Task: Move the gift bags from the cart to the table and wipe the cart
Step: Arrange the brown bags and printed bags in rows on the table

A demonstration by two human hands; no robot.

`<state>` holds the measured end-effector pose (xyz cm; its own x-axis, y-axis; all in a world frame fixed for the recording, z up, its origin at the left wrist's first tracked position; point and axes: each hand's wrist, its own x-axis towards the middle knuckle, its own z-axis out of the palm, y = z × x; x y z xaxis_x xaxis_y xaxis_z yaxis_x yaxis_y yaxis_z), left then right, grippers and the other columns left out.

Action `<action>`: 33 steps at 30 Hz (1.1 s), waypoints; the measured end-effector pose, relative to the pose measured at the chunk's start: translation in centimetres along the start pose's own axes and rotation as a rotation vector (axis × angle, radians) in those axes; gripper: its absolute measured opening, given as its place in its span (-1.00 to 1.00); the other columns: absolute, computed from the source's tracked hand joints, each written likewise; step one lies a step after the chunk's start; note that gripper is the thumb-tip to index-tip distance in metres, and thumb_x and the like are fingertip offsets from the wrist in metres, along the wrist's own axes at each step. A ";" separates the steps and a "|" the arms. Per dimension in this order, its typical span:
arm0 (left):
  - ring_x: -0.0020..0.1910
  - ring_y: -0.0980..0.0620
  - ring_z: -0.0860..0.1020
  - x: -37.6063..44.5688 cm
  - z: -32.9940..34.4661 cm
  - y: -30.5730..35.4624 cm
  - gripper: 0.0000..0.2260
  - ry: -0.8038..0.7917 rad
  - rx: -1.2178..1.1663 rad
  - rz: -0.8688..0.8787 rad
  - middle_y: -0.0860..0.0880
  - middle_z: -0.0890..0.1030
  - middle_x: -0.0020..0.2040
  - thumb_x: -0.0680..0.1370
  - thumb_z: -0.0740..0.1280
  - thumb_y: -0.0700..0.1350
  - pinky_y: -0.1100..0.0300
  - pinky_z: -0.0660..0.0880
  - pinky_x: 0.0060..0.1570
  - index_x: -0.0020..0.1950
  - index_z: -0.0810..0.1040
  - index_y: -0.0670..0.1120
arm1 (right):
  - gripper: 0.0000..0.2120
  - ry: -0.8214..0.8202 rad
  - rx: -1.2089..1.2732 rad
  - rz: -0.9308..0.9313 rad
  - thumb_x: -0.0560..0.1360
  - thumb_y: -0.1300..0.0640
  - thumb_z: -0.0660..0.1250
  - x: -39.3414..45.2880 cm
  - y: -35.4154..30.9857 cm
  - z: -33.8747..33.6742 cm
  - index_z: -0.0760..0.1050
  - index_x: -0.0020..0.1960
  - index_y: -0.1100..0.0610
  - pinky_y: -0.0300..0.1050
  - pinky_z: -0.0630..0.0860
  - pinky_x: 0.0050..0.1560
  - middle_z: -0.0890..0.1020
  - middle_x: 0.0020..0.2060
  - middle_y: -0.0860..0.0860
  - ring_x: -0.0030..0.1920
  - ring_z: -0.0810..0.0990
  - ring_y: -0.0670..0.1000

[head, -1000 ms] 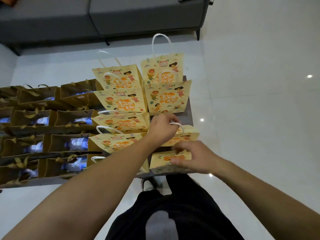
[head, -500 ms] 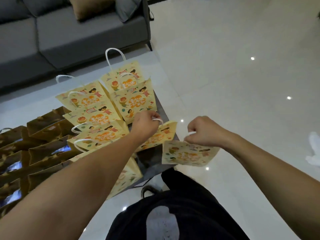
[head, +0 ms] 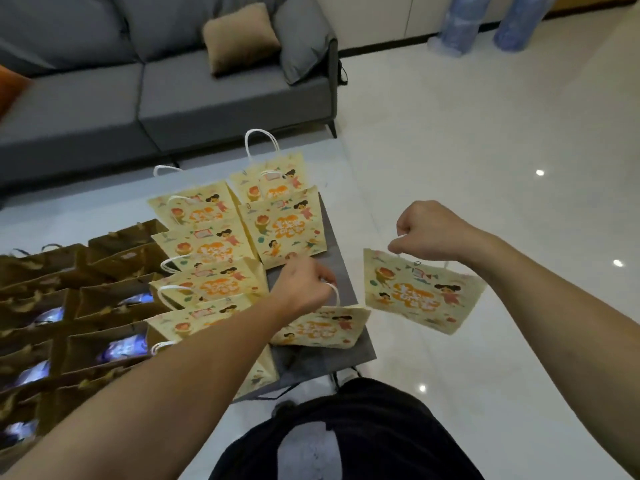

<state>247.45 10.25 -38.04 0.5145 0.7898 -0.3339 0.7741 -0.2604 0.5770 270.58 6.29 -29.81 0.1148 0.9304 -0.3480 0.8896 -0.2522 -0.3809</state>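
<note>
Several yellow cartoon-print gift bags (head: 207, 251) with white handles stand in rows on a grey cart top (head: 311, 362). Brown gift bags (head: 104, 299) fill its left side. My right hand (head: 429, 228) is closed on the white handle of one yellow bag (head: 420, 292), which hangs in the air to the right of the cart, over the floor. My left hand (head: 304, 289) grips the handle of another yellow bag (head: 322, 329), which leans tilted at the cart's near right corner.
A grey sofa (head: 173, 91) with cushions stands behind the cart. Glossy white tiled floor (head: 485, 150) spreads to the right. Two blue water jugs (head: 457, 26) stand by the far wall. My dark-clothed legs (head: 346, 434) are just below the cart.
My right hand has lifted its yellow bag off the cart and carried it right, over the floor. My left hand keeps its grip on the second bag's handle. The view has tilted up.
</note>
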 end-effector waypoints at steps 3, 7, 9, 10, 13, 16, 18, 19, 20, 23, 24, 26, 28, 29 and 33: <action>-0.13 0.10 0.61 -0.8 1.0 0.1 -0.72 -0.048 -0.007 -0.054 0.05 0.73 -0.08 0.45 0.28 -0.18 0.22 0.54 -0.08 0.00 0.77 -0.02 | -0.62 -0.034 -0.007 -0.063 0.41 0.16 0.38 1.9 -1.0 0.5 0.30 -0.49 0.16 -0.12 0.19 -0.40 0.35 -0.49 0.05 -0.43 0.32 0.03; -0.11 0.05 0.60 -1.3 1.7 -0.9 -0.75 0.005 -0.048 -0.196 0.01 0.73 -0.02 0.49 0.31 -0.13 0.22 0.50 -0.08 0.03 0.76 -0.01 | -0.58 -0.061 0.109 -0.091 0.41 0.17 0.40 5.6 -2.5 1.4 0.25 -0.51 0.13 -0.11 0.19 -0.37 0.30 -0.50 0.03 -0.42 0.29 0.04; -0.03 0.01 0.63 -1.1 1.6 -1.1 -0.73 0.034 -0.088 -0.254 0.01 0.73 0.01 0.44 0.29 -0.08 0.13 0.57 0.04 0.00 0.76 0.02 | -0.59 -0.088 0.139 -0.103 0.42 0.17 0.42 7.9 -3.7 2.0 0.31 -0.51 0.14 -0.13 0.23 -0.38 0.35 -0.51 0.01 -0.43 0.34 0.02; 0.00 0.00 0.64 -1.1 1.5 -1.1 -0.71 0.043 -0.101 -0.275 0.01 0.73 0.01 0.41 0.27 -0.05 0.08 0.59 0.07 -0.02 0.76 0.04 | -0.61 -0.099 0.135 -0.115 0.42 0.16 0.43 9.0 -4.5 2.3 0.35 -0.50 0.15 -0.13 0.26 -0.38 0.39 -0.50 0.00 -0.43 0.37 0.00; 0.09 0.03 0.63 -1.4 1.5 -0.9 -0.73 0.052 -0.122 -0.305 0.04 0.72 0.06 0.45 0.30 -0.11 0.07 0.58 0.15 0.03 0.75 0.04 | -0.74 -0.121 0.125 -0.178 0.40 0.14 0.43 12.3 -7.2 3.6 0.46 -0.40 0.18 -0.06 0.39 -0.33 0.50 -0.43 0.04 -0.40 0.48 0.02; 0.09 0.03 0.62 -2.1 1.7 -1.0 -0.66 0.046 -0.136 -0.331 0.04 0.72 0.08 0.44 0.24 -0.11 0.09 0.58 0.15 0.09 0.73 0.04 | -0.74 -0.144 0.097 -0.244 0.41 0.15 0.43 14.7 -9.6 4.6 0.45 -0.39 0.17 -0.05 0.39 -0.32 0.43 -0.41 0.09 -0.39 0.45 0.07; 0.06 0.01 0.63 -2.4 1.7 -1.2 -0.60 0.057 -0.161 -0.361 0.03 0.72 0.04 0.39 0.20 -0.08 0.09 0.59 0.13 0.10 0.72 0.05 | -0.70 -0.153 0.089 -0.275 0.43 0.15 0.43 16.1 -10.8 5.2 0.43 -0.40 0.17 -0.05 0.39 -0.34 0.40 -0.41 0.09 -0.38 0.45 0.06; 0.05 -0.01 0.63 -2.5 1.7 -1.3 -0.61 0.064 -0.172 -0.371 0.02 0.72 0.04 0.40 0.20 -0.10 0.10 0.58 0.12 0.11 0.72 0.04 | -0.69 -0.157 0.082 -0.284 0.44 0.15 0.44 16.7 -11.3 5.7 0.42 -0.41 0.17 -0.03 0.40 -0.34 0.39 -0.41 0.09 -0.36 0.32 0.03; 0.05 -0.02 0.63 -2.5 1.8 -1.4 -0.64 0.070 -0.175 -0.375 0.00 0.73 0.04 0.43 0.23 -0.13 0.11 0.57 0.13 0.12 0.72 0.02 | -0.68 -0.158 0.062 -0.293 0.44 0.15 0.43 17.3 -11.6 6.1 0.41 -0.41 0.16 -0.01 0.42 -0.32 0.39 -0.41 0.09 -0.29 0.25 -0.01; 0.08 0.00 0.62 -2.6 2.0 -1.7 -0.69 0.111 -0.178 -0.388 0.02 0.73 0.06 0.48 0.29 -0.17 0.15 0.54 0.17 0.13 0.72 0.02 | -0.67 -0.199 0.021 -0.288 0.44 0.12 0.42 18.2 -11.7 7.9 0.38 -0.43 0.15 -0.06 0.33 -0.34 0.38 -0.42 0.06 -0.31 0.32 0.06; 0.07 0.01 0.63 -2.6 2.1 -2.0 -0.70 0.127 -0.189 -0.389 0.03 0.73 0.07 0.49 0.30 -0.17 0.16 0.54 0.17 0.12 0.73 0.02 | -0.67 -0.204 0.005 -0.295 0.45 0.10 0.41 18.0 -11.5 8.4 0.38 -0.41 0.13 -0.11 0.29 -0.36 0.38 -0.42 0.03 -0.30 0.40 0.08; -0.01 0.03 0.63 -2.2 2.0 -2.3 -0.73 0.148 -0.201 -0.392 0.03 0.73 0.04 0.49 0.30 -0.17 0.22 0.54 0.09 0.08 0.74 0.02 | -0.77 -0.194 0.045 -0.313 0.49 0.00 0.41 17.8 -11.0 9.1 0.50 -0.26 0.10 -0.10 0.33 -0.32 0.46 -0.31 -0.03 -0.21 0.49 0.06; -0.12 0.04 0.60 -1.7 1.8 -2.3 -0.76 0.172 -0.194 -0.376 0.02 0.74 -0.01 0.50 0.32 -0.16 0.25 0.52 0.01 0.05 0.74 0.02 | -0.72 -0.091 0.131 -0.318 0.51 -0.08 0.40 17.2 -9.8 9.2 0.56 0.14 0.05 -0.02 0.50 -0.03 0.56 -0.02 0.00 0.04 0.53 0.07; -0.12 0.04 0.59 -1.4 1.7 -2.3 -0.77 0.186 -0.194 -0.360 0.03 0.73 -0.01 0.50 0.33 -0.15 0.26 0.52 -0.01 0.04 0.74 0.02 | -0.63 0.020 0.174 -0.305 0.51 -0.05 0.40 16.6 -8.8 9.1 0.52 0.27 0.03 -0.02 0.48 0.12 0.54 0.12 0.03 0.17 0.50 0.09; -0.19 0.02 0.62 0.6 1.1 -2.2 -0.81 0.245 -0.245 -0.383 0.00 0.71 -0.10 0.44 0.36 -0.13 0.16 0.59 -0.14 -0.04 0.73 0.05 | -0.75 0.195 0.381 -0.211 0.44 0.29 0.36 12.4 -3.7 10.0 0.60 0.10 0.11 -0.17 0.43 -0.02 0.62 0.00 0.00 0.05 0.60 0.09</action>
<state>246.49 10.71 -40.38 0.0867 0.9175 -0.3881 0.7661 0.1876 0.6148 264.31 16.11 -41.31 0.0622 0.9952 -0.0754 0.6810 -0.0975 -0.7257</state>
